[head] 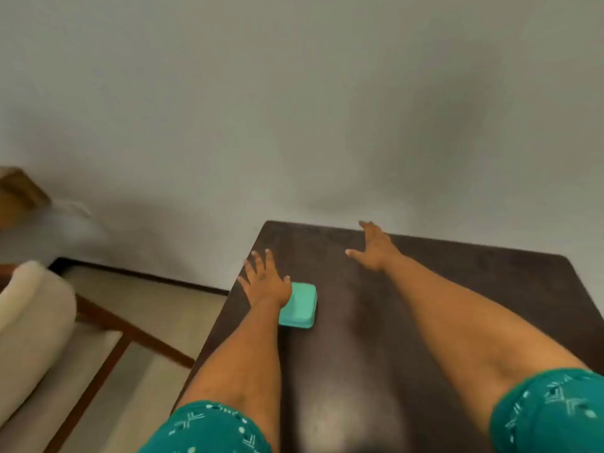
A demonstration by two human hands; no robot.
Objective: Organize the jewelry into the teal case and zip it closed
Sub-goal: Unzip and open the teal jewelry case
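The teal case (299, 305) lies closed near the left edge of the dark surface (457, 305), my left hand (264, 282) spread flat just beside it, probably to steady it, while farther off my right hand (374, 248) reaches forward with fingers splayed, grasping nothing.

1. A dark brown wooden table (376, 338) with a smooth, slightly shiny top carries the things; its far edge stands against a pale wall.
2. A small teal rectangular case with rounded corners (302, 307) lies flat on the table, close to the left edge, and it looks closed.
3. The left hand (266, 282) is over the left part of the case, fingers spread.
4. The right hand (376, 251) is spread near the far edge.
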